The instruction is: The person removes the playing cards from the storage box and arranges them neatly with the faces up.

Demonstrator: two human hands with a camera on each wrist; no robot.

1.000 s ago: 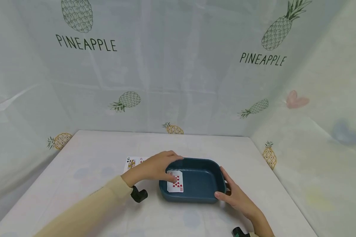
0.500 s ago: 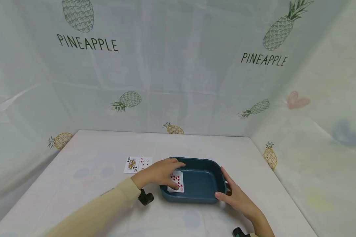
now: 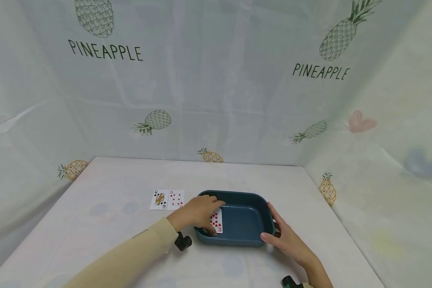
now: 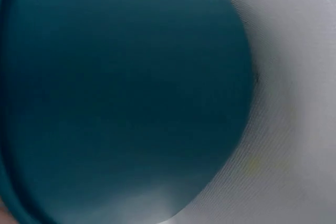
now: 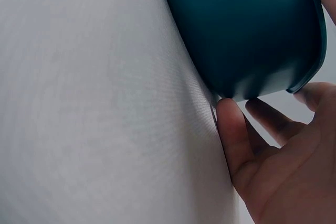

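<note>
A dark teal rectangular dish (image 3: 245, 218) with rounded corners stands on the white-covered table. Inside its left end lie playing cards, a ten of hearts (image 3: 219, 221) on top, partly covered by my left hand (image 3: 198, 211). That hand reaches over the left rim, its thumb low at the card's near edge and its forefinger stretched past the far edge; the other fingers are hidden. My right hand (image 3: 288, 242) holds the dish's right end, thumb at the near corner. In the right wrist view, fingertips (image 5: 231, 109) touch the dish's lower edge.
Left of the dish, a queen (image 3: 160, 199) and a six of diamonds (image 3: 176, 199) lie face up side by side on the table (image 3: 122, 224). Hanging cloth with pineapple prints (image 3: 212, 120) encloses the back and sides.
My left hand has moved right and slightly down over the cards in the dish, uncovering the six on the table. The right hand and the dish have stayed in place.
</note>
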